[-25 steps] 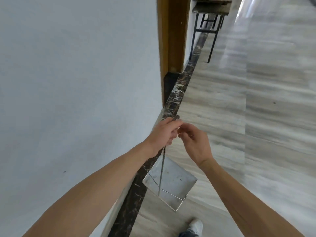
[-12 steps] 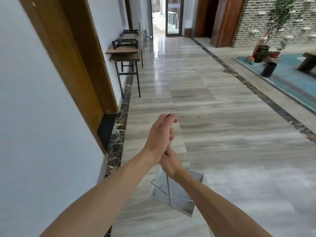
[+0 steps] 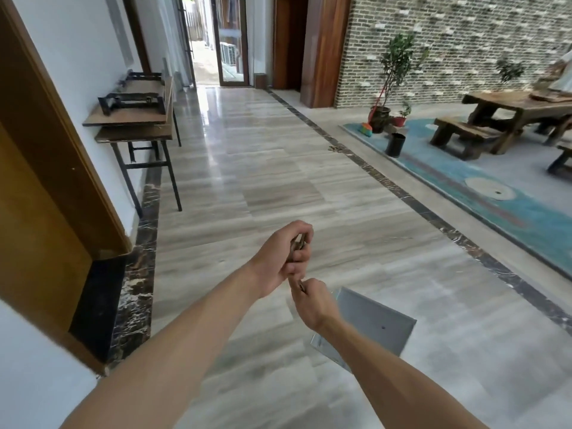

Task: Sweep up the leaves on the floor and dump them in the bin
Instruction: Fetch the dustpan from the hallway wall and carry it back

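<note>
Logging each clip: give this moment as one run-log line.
phase: carrying dustpan | left hand: grips handle top | right hand: grips handle below | leaves: unswept, far floor | bin: by broom

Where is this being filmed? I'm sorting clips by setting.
Probably a house's hallway opening onto a sitting area: glossy grey striped tile floor, grey brick wall, rustic dark wooden table, and potted green plant.

Dustpan (image 3: 376,323) handle hidden inside both fists; near corner behind right forearm (image 3: 387,373).
</note>
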Demonstrator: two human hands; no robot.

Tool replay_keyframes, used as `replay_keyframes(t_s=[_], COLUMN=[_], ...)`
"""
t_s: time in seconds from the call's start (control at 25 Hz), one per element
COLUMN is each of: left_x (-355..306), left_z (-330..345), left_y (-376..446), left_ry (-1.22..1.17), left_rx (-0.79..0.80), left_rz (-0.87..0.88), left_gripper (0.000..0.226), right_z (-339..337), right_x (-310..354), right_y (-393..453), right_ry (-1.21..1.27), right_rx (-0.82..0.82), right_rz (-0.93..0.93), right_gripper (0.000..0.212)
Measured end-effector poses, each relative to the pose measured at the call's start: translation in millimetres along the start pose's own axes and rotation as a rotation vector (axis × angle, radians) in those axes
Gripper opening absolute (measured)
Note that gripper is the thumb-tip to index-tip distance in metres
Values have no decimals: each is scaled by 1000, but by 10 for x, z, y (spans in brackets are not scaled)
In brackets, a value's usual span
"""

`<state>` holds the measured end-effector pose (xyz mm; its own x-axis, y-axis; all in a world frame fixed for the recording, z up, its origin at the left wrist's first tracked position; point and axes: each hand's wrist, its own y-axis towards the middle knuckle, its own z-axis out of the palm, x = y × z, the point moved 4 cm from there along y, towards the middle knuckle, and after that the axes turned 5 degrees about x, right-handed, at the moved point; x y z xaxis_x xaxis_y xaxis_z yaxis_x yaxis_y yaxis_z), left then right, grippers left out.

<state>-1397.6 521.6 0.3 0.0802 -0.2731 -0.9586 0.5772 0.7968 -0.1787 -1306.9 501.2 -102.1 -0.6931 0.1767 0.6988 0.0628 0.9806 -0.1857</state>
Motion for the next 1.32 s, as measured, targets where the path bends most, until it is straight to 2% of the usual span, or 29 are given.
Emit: replay_keyframes(t_s=[0.08,0.16,0.32,0.48,0.68,0.84,1.0,1.16,1.32], left_x=[-200,-412,-686,-708,-728,-1008,-1395,-1602,-1713], left_z=[-173,-395,-836,-1260,-1728,-1925,-2212,-2810,-3437], left_y=[288,758,1514,2380,3787,4982,5973,7059,8117], left_ry=[58,79,76,62,65,83,118,75,16], left_rx=[-27,-7,-50,-46,-40,-52,-61,-79,-35], left_rz=[-14,72,139,114,29,-1,23,28,25], left_gripper=[32,38,40,39,41,39,37,31,35], right_z=[-124,-232,-429,-480,-556,-920,-1281,-1493,-1562], right_x=[100,278,388,266,-15,-79,-23,3,-1], right_y=[367,883,1774,2713,4121,5215,6302,7544,8757], right_ry=[-65,-85,-123,-174,-148,-13,18,-79,-139], right_rx=[-32,-70,-92,-101,-37,0,-11,0,14], right_rz=[25,20,24,47,48,64,79,85,91], right_gripper=[59,57,57,54,47,45,35,47,49])
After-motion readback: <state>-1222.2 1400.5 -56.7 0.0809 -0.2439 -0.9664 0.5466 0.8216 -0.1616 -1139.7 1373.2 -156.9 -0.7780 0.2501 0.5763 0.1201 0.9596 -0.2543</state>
